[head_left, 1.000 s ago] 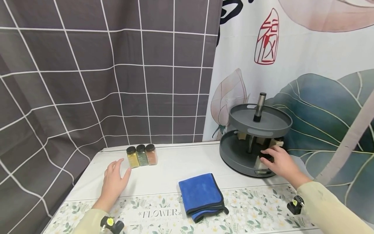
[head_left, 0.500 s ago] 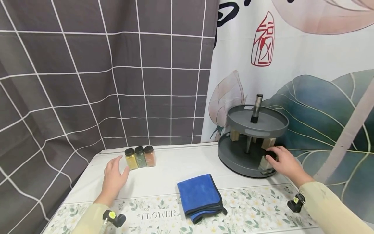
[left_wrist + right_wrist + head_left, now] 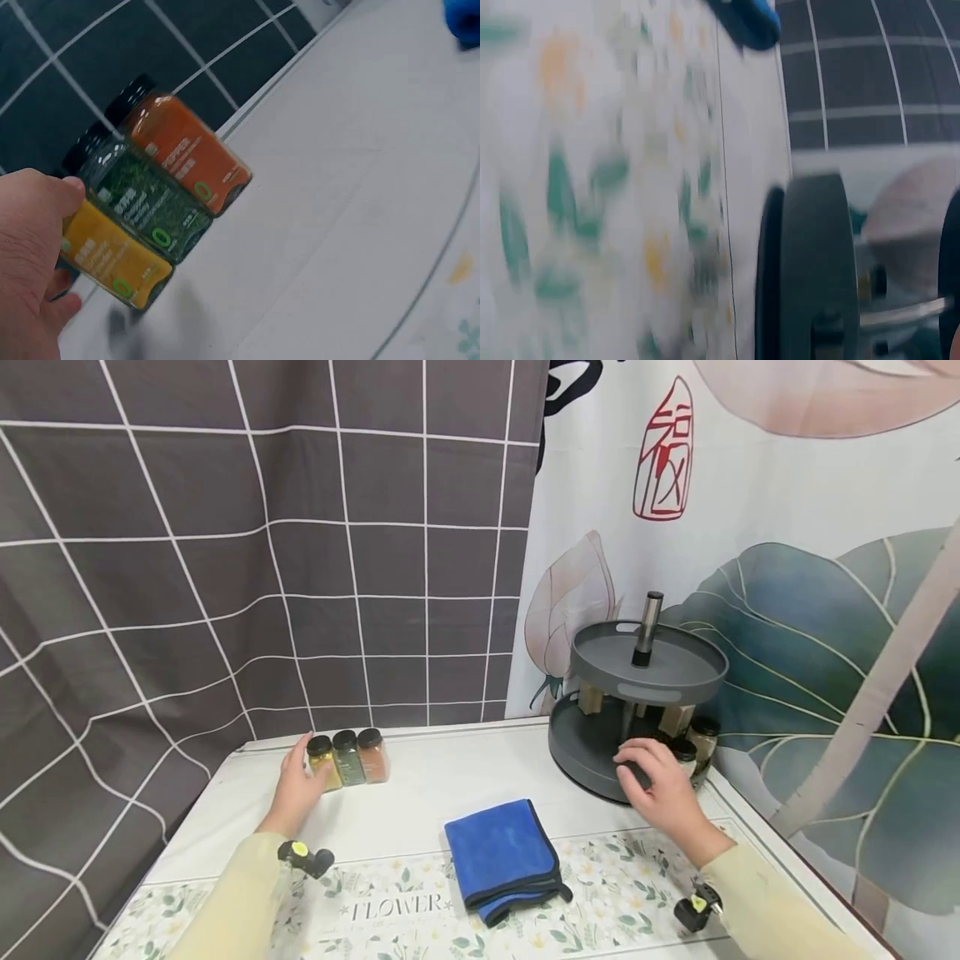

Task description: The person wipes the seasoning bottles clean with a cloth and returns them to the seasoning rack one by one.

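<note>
My left hand (image 3: 295, 793) grips a yellow spice jar (image 3: 116, 259) with a black lid, thumb on the near side. Against it stand a green herb jar (image 3: 146, 199) and an orange pepper jar (image 3: 187, 154), in a row at the table's back left. My right hand (image 3: 666, 797) hovers before the two-tier grey turntable rack (image 3: 581, 747), fingers loosely bent and holding nothing visible. Two black-lidded jars (image 3: 705, 739) stand at the right of its lower tray, partly behind that hand. Only a sliver of the right hand shows in the right wrist view.
A folded blue cloth (image 3: 502, 852) with dark edging lies at the table's middle front, partly on a floral mat (image 3: 405, 935). The rack's upper tray (image 3: 682, 672) overhangs the lower one, where further beige-sided items (image 3: 590, 699) stand. Curtains hang behind.
My left hand has moved forward from beside the yellow jar to grip it. My right hand has let go of a jar on the lower tray and drawn back leftward.
</note>
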`<control>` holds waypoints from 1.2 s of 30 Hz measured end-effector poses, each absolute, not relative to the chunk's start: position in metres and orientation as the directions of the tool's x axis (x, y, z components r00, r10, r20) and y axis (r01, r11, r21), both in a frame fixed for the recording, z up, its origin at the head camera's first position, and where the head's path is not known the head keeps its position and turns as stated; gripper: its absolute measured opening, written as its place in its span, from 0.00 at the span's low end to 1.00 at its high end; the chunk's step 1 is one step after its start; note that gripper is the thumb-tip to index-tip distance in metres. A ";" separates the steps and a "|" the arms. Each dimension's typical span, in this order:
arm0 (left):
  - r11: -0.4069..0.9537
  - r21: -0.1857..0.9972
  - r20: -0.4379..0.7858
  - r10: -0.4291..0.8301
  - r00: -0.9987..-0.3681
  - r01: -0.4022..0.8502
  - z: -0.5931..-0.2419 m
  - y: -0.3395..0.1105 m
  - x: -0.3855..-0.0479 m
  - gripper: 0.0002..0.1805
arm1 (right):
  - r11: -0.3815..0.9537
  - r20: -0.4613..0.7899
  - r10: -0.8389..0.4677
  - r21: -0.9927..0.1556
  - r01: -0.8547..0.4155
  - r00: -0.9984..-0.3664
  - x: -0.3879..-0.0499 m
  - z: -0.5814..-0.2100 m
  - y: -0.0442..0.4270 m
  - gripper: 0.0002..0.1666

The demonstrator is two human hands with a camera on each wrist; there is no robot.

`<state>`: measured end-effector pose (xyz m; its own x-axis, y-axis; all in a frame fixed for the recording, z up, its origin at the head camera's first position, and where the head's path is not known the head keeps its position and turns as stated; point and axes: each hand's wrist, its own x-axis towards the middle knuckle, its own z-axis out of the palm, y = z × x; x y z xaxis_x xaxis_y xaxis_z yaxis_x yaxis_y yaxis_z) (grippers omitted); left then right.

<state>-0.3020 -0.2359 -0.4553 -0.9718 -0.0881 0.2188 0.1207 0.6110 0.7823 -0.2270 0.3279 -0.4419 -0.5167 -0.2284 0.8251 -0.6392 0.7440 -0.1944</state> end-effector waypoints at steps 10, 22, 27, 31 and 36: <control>0.525 0.843 0.214 -0.124 -0.969 0.119 -0.464 -0.235 -0.303 0.33 | 0.565 0.709 -0.473 -0.212 -0.798 -0.523 -0.219 -0.451 0.268 0.15; 0.633 0.724 0.500 -0.208 -0.841 0.274 -0.474 -0.229 -0.290 0.24 | 0.601 0.045 -0.731 -0.429 -0.674 -0.681 -0.191 -0.461 0.207 0.56; 0.617 0.674 0.647 -0.225 -0.729 0.407 -0.466 -0.211 -0.273 0.26 | 0.688 -0.049 -0.689 -0.358 -0.631 -0.723 -0.188 -0.467 0.195 0.52; 0.567 0.670 0.637 -0.108 -0.763 0.479 -0.453 -0.175 -0.252 0.28 | 0.722 0.023 -0.655 -0.275 -0.635 -0.755 -0.190 -0.468 0.186 0.38; 0.473 0.715 0.530 0.116 -0.840 0.516 -0.457 -0.122 -0.224 0.27 | 0.747 0.136 -0.526 -0.398 -0.533 -0.839 -0.199 -0.471 0.177 0.24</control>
<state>-0.2235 -0.1224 -0.4573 -0.8402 0.1161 0.5298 0.5158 0.4726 0.7145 -0.1986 0.1768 -0.4712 -0.8394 -0.5263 0.1356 -0.5326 0.7468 -0.3983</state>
